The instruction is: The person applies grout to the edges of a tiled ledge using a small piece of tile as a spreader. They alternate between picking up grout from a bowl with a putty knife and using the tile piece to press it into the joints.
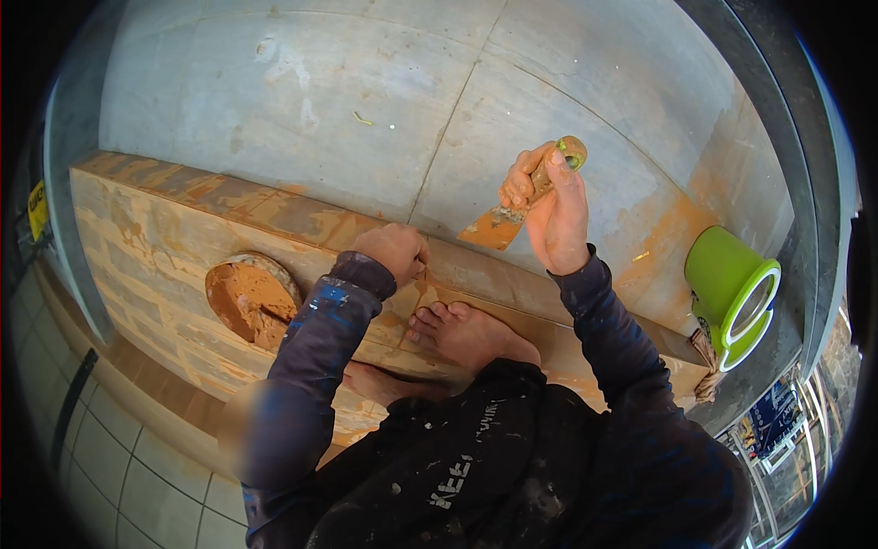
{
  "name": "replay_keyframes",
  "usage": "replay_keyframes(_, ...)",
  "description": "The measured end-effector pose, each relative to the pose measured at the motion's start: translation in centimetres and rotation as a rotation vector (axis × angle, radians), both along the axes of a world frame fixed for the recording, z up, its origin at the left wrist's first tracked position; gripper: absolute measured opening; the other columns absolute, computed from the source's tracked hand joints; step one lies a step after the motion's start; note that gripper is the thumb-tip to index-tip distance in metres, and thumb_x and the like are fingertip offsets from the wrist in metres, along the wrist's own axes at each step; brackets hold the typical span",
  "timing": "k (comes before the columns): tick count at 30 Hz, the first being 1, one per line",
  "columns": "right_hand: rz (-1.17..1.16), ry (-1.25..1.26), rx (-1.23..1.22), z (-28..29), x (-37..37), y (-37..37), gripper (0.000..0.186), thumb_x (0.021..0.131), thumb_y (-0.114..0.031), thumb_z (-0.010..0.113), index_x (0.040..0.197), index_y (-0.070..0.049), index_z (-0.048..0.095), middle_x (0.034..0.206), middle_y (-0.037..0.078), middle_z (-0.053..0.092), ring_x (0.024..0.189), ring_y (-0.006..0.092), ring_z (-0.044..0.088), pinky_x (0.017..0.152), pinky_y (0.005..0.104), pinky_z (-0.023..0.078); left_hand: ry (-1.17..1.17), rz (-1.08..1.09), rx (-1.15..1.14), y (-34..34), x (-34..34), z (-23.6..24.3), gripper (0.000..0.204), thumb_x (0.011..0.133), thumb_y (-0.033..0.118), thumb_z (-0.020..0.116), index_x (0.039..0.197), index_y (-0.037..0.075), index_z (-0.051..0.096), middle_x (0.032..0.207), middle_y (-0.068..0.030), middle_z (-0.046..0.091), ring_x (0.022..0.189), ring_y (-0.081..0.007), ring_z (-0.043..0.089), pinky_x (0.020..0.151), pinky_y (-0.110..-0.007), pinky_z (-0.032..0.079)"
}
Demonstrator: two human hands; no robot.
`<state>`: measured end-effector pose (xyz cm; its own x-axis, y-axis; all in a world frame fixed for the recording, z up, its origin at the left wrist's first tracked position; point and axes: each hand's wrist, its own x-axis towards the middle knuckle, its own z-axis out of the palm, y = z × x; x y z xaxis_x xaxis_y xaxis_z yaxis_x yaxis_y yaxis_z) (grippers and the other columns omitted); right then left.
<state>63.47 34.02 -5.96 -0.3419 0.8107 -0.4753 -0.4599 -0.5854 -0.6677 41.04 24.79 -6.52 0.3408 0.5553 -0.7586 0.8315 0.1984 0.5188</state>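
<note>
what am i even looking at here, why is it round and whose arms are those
This is one picture from a wide fisheye camera worn on a person's head, looking down, so straight edges bend and the corners go black. The two dark sleeves coming up from the bottom are that person's own arms; there is no machine.

The right hand holds a putty knife with its blade smeared in orange paste. The left hand presses down on a tiled ledge stained orange. The person's bare foot rests on that ledge too. A lump of orange paste sits on a round board to the left, and a green bucket lies tipped over on the right. Beyond is a grey slab wall.
</note>
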Motion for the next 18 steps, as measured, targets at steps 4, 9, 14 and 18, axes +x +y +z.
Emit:
replay_keyframes(4, -0.061, 0.000, -0.037, -0.7, 0.7, 0.1, 0.036, 0.104, -0.042, 0.052, 0.090, -0.008, 0.052, 0.070, 0.002, 0.047, 0.065, 0.0153, 0.046, 0.068, 0.0345, 0.043, 0.103, -0.258, -0.246, 2.2, 1.8, -1.0, 0.013, 0.085, 0.017, 0.071, 0.095, 0.017, 0.078, 0.106, -0.0128, 0.073, 0.100, -0.0322, 0.070, 0.086, -0.042, 0.057)
replay_keyframes(9, -0.262, 0.118, -0.182, -1.0, 1.8, 0.9, 0.037, 0.103, -0.044, 0.052, 0.089, -0.009, 0.052, 0.076, 0.003, 0.048, 0.076, 0.0185, 0.048, 0.078, 0.0378, 0.043, 0.130, -0.442, -0.189, 4.0, 3.7, -1.1, 0.009, 0.078, 0.012, 0.076, 0.087, 0.013, 0.078, 0.097, -0.0137, 0.073, 0.099, -0.0326, 0.069, 0.085, -0.043, 0.057)
replay_keyframes(14, -0.442, 0.319, -0.304, -1.2, 2.4, 1.2, 0.036, 0.100, -0.043, 0.054, 0.084, -0.011, 0.054, 0.079, 0.004, 0.049, 0.082, 0.0221, 0.048, 0.085, 0.0423, 0.042, 0.270, -0.501, -0.294, 6.0, 5.9, -0.2, 0.022, 0.086, 0.013, 0.069, 0.107, 0.009, 0.074, 0.113, -0.0152, 0.071, 0.109, -0.0333, 0.068, 0.090, -0.044, 0.057)
replay_keyframes(18, -0.546, 0.496, -0.417, -0.5, 2.3, 1.3, 0.036, 0.097, -0.043, 0.056, 0.080, -0.011, 0.055, 0.078, 0.003, 0.048, 0.084, 0.0235, 0.048, 0.089, 0.0422, 0.041, 0.314, -0.581, -0.376, 6.1, 6.3, -1.0, 0.029, 0.091, 0.016, 0.064, 0.116, 0.006, 0.072, 0.120, -0.0157, 0.071, 0.113, -0.0327, 0.068, 0.094, -0.044, 0.056)
